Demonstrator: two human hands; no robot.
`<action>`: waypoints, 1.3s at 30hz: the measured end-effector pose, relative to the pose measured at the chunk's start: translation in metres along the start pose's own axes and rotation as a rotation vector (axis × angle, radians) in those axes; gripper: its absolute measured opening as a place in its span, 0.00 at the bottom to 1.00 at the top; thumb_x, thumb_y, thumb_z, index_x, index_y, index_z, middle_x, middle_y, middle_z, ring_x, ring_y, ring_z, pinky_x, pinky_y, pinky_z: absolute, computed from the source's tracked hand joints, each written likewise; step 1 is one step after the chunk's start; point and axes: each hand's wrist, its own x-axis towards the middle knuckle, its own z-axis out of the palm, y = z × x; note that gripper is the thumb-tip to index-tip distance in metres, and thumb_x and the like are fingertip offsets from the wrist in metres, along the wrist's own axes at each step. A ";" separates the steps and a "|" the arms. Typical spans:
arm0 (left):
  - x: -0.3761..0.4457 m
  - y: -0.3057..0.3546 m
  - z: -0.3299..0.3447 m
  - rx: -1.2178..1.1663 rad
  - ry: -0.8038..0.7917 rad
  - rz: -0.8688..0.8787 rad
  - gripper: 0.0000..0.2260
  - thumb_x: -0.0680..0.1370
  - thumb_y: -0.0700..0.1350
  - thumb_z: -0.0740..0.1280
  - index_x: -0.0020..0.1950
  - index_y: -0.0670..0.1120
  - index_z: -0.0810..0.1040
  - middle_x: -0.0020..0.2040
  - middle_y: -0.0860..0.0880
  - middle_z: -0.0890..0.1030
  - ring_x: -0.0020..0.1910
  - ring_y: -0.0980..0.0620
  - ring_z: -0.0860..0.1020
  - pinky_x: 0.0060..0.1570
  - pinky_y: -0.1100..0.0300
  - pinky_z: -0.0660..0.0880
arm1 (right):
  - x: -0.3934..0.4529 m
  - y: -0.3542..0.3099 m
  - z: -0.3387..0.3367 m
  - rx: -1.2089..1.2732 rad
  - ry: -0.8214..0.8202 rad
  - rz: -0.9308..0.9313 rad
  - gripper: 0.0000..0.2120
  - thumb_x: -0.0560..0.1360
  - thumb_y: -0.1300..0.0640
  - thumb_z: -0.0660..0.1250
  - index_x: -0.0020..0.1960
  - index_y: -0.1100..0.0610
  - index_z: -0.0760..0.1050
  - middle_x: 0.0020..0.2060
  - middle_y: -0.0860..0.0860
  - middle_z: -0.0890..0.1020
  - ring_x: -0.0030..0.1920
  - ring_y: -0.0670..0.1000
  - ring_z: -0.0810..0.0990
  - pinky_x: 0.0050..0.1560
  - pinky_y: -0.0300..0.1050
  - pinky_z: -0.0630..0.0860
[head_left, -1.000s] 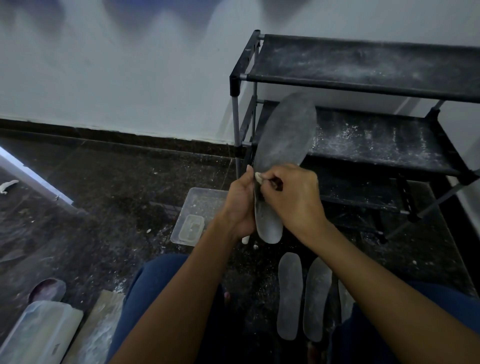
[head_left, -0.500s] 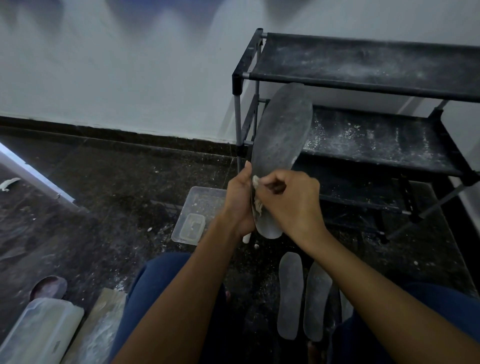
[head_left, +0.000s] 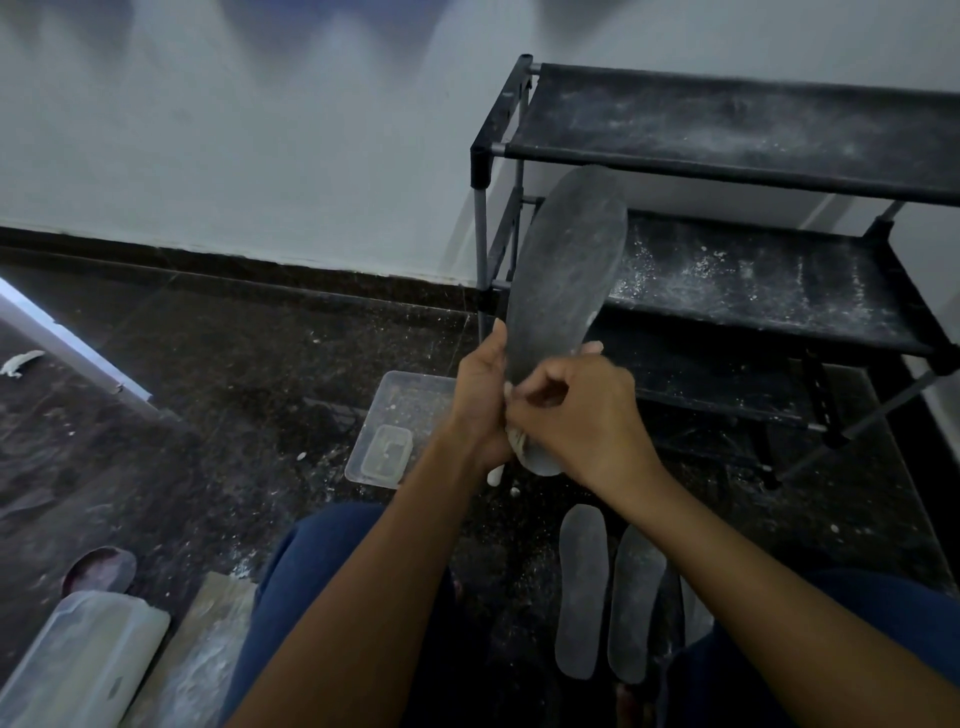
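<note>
Clenched round the heel end of the grey insole (head_left: 563, 270), the left grip (head_left: 480, 395) holds it upright in the air above the floor (head_left: 234, 415). The toe leans toward 1 o'clock, so the broad face is turned to the person and braced for working. The right grip (head_left: 582, 415) is curled as well, pinching a small white rag (head_left: 516, 439) against the insole's lower part. I judge it is rubbing powder off that face, with the left palm as the backstop behind it. At 6 o'clock from the grips two more insoles (head_left: 582, 587) lie flat side by side on the floor between the knees, probably laid within easy reach. Whether they are finished or waiting I cannot tell. A clear plastic tray (head_left: 410, 395) sits at 9 o'clock, just beside the left wrist. The dusty black shoe rack (head_left: 727, 171) stands at 2 o'clock against the wall, behind the raised insole
</note>
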 end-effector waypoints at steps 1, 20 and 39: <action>0.000 0.002 -0.001 -0.006 -0.014 -0.002 0.28 0.81 0.59 0.48 0.61 0.38 0.75 0.52 0.38 0.82 0.49 0.44 0.82 0.55 0.54 0.77 | -0.005 0.000 0.001 -0.017 -0.047 0.015 0.04 0.69 0.60 0.72 0.36 0.59 0.81 0.30 0.47 0.82 0.32 0.40 0.80 0.34 0.26 0.73; 0.002 0.003 -0.003 0.049 0.046 0.024 0.28 0.81 0.61 0.47 0.63 0.40 0.73 0.50 0.38 0.82 0.46 0.45 0.82 0.54 0.54 0.77 | -0.009 0.005 0.002 -0.065 -0.036 -0.087 0.02 0.70 0.62 0.71 0.38 0.60 0.81 0.31 0.50 0.82 0.31 0.43 0.80 0.35 0.31 0.77; -0.003 -0.002 0.008 0.037 0.072 0.038 0.27 0.81 0.59 0.49 0.62 0.40 0.75 0.54 0.42 0.80 0.53 0.46 0.79 0.58 0.53 0.73 | 0.024 0.019 -0.005 -0.244 0.218 -0.224 0.06 0.72 0.61 0.70 0.38 0.63 0.79 0.35 0.54 0.79 0.32 0.47 0.77 0.34 0.40 0.75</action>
